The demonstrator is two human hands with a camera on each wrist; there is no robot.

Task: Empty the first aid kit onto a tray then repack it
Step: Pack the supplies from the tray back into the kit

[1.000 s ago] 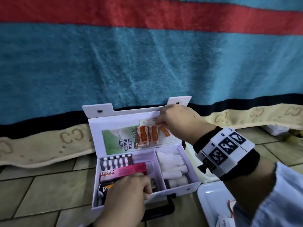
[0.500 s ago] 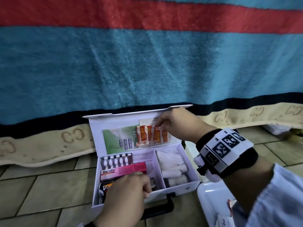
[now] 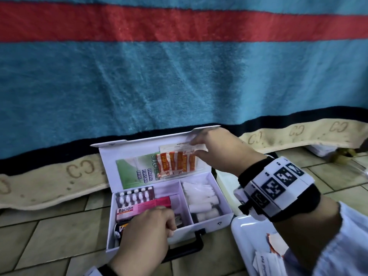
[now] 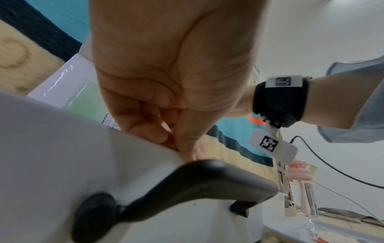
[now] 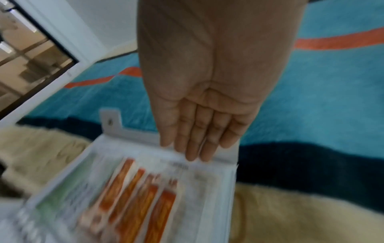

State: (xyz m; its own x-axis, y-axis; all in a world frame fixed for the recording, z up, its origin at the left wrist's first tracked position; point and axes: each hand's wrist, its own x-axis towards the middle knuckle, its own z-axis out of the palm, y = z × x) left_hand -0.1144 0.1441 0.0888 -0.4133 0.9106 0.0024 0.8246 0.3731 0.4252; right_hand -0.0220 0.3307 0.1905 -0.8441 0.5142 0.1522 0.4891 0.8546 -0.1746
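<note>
The white first aid kit (image 3: 209, 222) stands open on the tiled floor, its black handle (image 3: 185, 248) toward me. Inside lie a pink Bacidin box (image 3: 139, 208), a blister pack (image 3: 135, 196) and white rolls (image 3: 199, 198). The lid (image 3: 127, 152) leans forward, holding a green guide (image 3: 135, 172) and orange plasters (image 3: 175, 164). My right hand (image 3: 199, 144) rests straight fingers (image 5: 193, 148) on the lid's top right edge, by a paper slip. My left hand (image 3: 171, 230) pinches the kit's front wall (image 4: 51, 148) above the handle (image 4: 187, 184).
A white tray (image 3: 247, 232) with a few packets (image 3: 266, 261) sits right of the kit, under my right forearm. A blue and red striped blanket (image 3: 179, 76) hangs close behind the lid, with a beige blanket edge (image 3: 49, 176) on the floor.
The lid has tipped forward toward the box under my right hand, so its top tabs now show edge-on. My left hand has stayed on the front wall.
</note>
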